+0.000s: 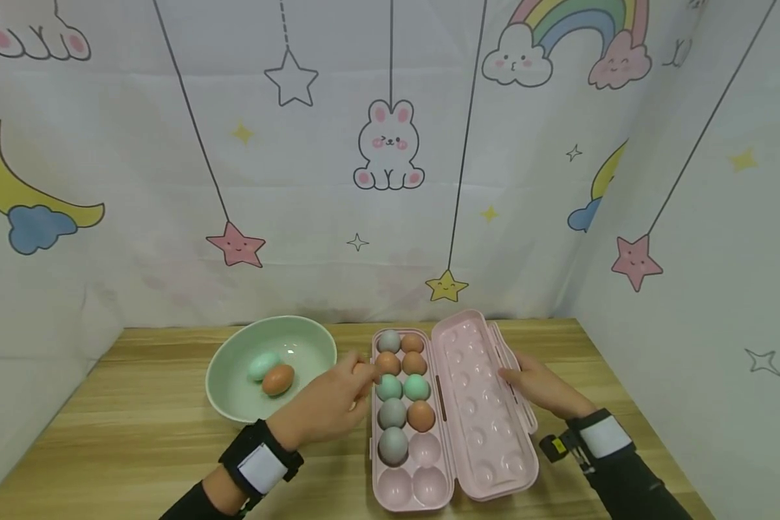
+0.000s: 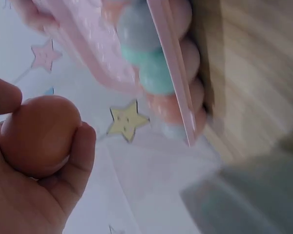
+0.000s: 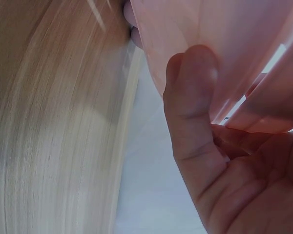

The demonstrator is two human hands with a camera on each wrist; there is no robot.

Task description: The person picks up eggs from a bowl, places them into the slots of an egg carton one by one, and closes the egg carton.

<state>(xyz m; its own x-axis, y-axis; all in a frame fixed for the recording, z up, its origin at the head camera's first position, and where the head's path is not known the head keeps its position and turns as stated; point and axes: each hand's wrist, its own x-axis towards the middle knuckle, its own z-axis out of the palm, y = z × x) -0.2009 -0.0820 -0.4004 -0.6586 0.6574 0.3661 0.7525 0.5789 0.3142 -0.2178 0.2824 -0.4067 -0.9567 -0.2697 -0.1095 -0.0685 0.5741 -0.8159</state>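
My left hand (image 1: 338,397) is raised between the bowl and the left side of the pink egg carton (image 1: 427,485). In the left wrist view its fingers and thumb pinch a brown egg (image 2: 40,136), which the hand hides in the head view. Brown, grey and mint-green eggs fill the far cups of the carton; one cup in the fifth row and both in the nearest row hold none. My right hand (image 1: 546,386) grips the right edge of the open lid (image 1: 484,412), its thumb (image 3: 195,97) lying over the pink plastic.
A pale green bowl (image 1: 227,390) stands left of the carton, with a mint-green egg (image 1: 263,366) and a brown egg (image 1: 277,379) in it. Patterned white cloth (image 1: 325,282) hangs behind and beside the wooden table (image 1: 117,433).
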